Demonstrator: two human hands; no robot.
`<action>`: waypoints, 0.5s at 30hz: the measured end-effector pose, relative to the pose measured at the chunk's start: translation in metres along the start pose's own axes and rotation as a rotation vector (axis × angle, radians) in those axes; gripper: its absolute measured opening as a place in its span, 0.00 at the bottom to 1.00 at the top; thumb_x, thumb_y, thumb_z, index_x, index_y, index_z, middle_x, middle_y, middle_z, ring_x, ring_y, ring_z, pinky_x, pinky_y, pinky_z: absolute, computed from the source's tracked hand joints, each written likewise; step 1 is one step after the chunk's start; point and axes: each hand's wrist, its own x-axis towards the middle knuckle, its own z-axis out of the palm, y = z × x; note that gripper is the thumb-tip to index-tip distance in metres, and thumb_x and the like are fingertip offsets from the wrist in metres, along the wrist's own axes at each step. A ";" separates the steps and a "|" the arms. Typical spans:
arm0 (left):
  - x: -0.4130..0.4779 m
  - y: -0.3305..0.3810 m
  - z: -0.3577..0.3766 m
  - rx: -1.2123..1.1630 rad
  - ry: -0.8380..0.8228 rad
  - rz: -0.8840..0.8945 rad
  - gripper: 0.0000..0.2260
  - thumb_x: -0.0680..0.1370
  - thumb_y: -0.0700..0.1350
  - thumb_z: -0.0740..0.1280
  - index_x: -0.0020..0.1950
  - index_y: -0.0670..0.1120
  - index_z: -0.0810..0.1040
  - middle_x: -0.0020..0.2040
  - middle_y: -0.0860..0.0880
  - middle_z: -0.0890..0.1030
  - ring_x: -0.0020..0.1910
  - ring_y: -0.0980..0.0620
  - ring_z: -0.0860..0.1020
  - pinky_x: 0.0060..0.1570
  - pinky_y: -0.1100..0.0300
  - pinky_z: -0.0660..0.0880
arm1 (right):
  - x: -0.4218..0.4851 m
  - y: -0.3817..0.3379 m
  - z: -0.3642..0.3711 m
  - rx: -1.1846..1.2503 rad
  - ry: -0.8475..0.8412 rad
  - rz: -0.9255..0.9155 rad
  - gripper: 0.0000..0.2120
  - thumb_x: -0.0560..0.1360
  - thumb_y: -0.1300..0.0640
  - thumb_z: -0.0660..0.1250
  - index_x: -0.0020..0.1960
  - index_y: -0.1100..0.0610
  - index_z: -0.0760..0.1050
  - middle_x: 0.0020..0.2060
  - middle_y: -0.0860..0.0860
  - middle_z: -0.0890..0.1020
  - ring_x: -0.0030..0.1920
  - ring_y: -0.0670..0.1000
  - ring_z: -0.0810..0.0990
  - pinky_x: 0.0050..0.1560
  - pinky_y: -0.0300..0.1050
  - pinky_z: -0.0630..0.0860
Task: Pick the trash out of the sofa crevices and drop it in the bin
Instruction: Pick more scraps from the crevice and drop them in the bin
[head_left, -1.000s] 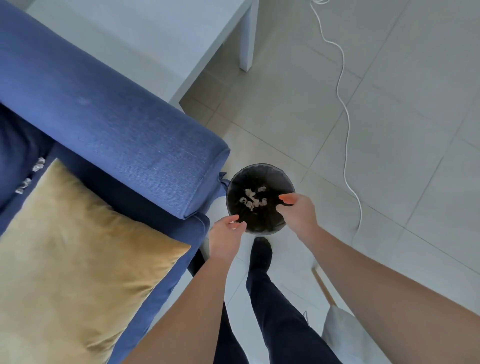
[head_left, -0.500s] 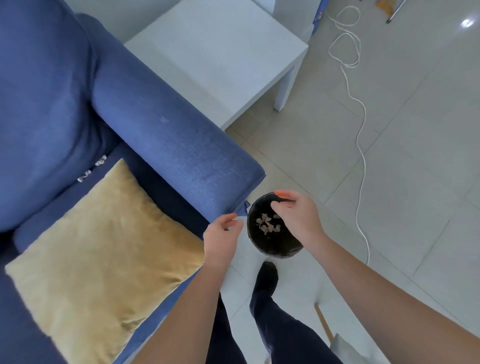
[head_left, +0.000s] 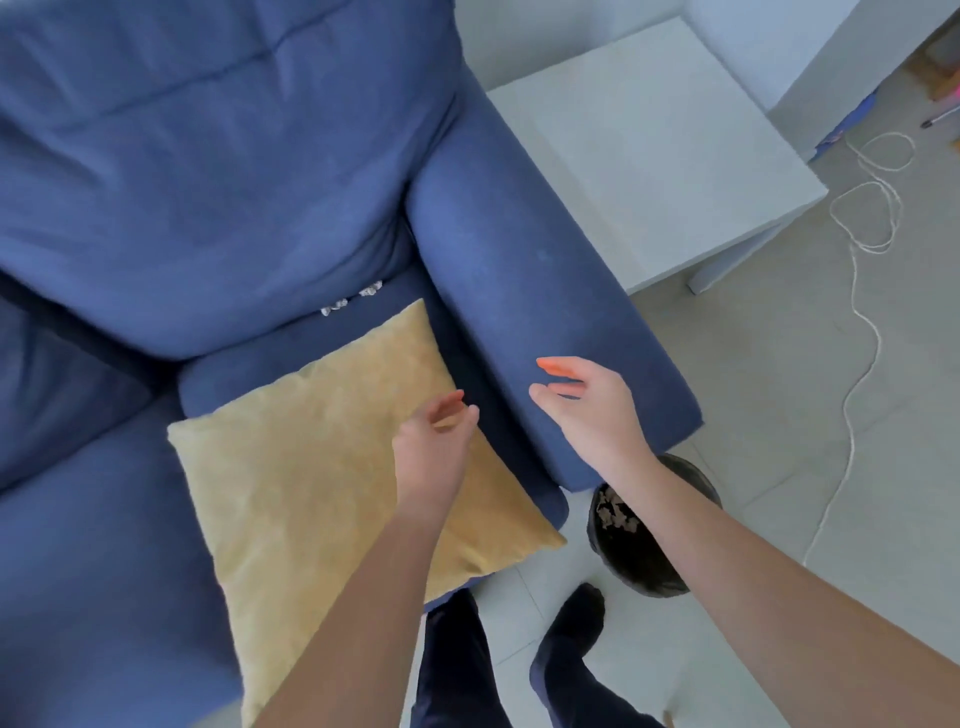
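Small white scraps of trash (head_left: 350, 300) poke out of the crevice between the blue sofa's (head_left: 208, 182) back cushion and seat, just beyond the yellow pillow (head_left: 311, 457). A black bin (head_left: 636, 564) with paper bits inside stands on the floor below the sofa's armrest (head_left: 530, 291), partly hidden by my right forearm. My left hand (head_left: 434, 441) hovers over the pillow's right corner, fingers loosely curled and empty. My right hand (head_left: 587, 402) is above the armrest's front end, fingers spread, holding nothing.
A white side table (head_left: 649, 150) stands right of the armrest. A white cord (head_left: 865, 291) trails over the tiled floor at the right. My dark-trousered legs and feet (head_left: 571, 629) are beside the bin.
Both hands have left the bin and moved up and left over the sofa. The view swung from the bin toward the sofa seat, bringing the crevice trash to centre.
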 end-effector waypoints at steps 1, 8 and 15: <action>0.010 -0.001 -0.012 0.001 0.024 -0.002 0.14 0.80 0.52 0.73 0.65 0.54 0.84 0.57 0.61 0.85 0.49 0.65 0.83 0.44 0.75 0.75 | 0.006 -0.007 0.013 -0.007 -0.022 -0.002 0.17 0.78 0.53 0.75 0.67 0.47 0.83 0.61 0.39 0.84 0.57 0.40 0.84 0.55 0.34 0.78; 0.099 -0.024 -0.093 -0.004 0.157 -0.082 0.14 0.81 0.51 0.72 0.67 0.52 0.84 0.61 0.58 0.85 0.58 0.58 0.81 0.42 0.77 0.68 | 0.064 -0.053 0.125 -0.045 -0.109 0.011 0.19 0.76 0.54 0.75 0.67 0.50 0.83 0.58 0.41 0.86 0.55 0.41 0.85 0.53 0.34 0.80; 0.202 -0.042 -0.134 -0.025 0.223 -0.166 0.19 0.81 0.51 0.72 0.71 0.49 0.81 0.67 0.57 0.82 0.60 0.60 0.78 0.57 0.66 0.70 | 0.146 -0.071 0.222 -0.065 -0.109 0.072 0.22 0.77 0.55 0.77 0.70 0.54 0.81 0.62 0.48 0.85 0.60 0.46 0.83 0.65 0.44 0.79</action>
